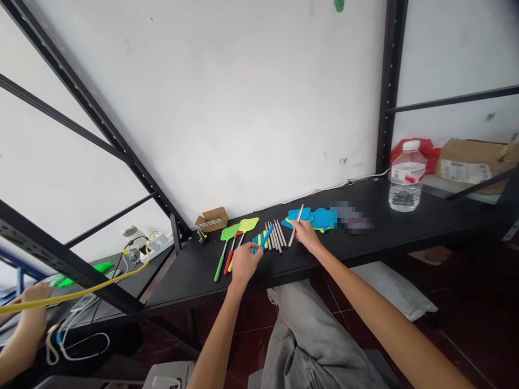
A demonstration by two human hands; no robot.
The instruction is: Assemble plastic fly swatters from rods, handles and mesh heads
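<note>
My left hand pinches a blue fly swatter handle, tilted up to the right. Between the fingers of my right hand is a slim silver metal rod, held nearly upright. Several loose blue and yellow handles lie beside my left hand, partly hidden by it. A row of silver rods rests on the table between my hands. Blue swatter heads, with some yellow beneath, are stacked behind my right hand. Left of my left hand lie fly swatters with green, red and yellow handles.
The black table stands against a white wall. An open cardboard box and a small black-and-yellow item sit at its back left. A water bottle stands right. Black shelf posts frame both sides; another person's arm shows far left.
</note>
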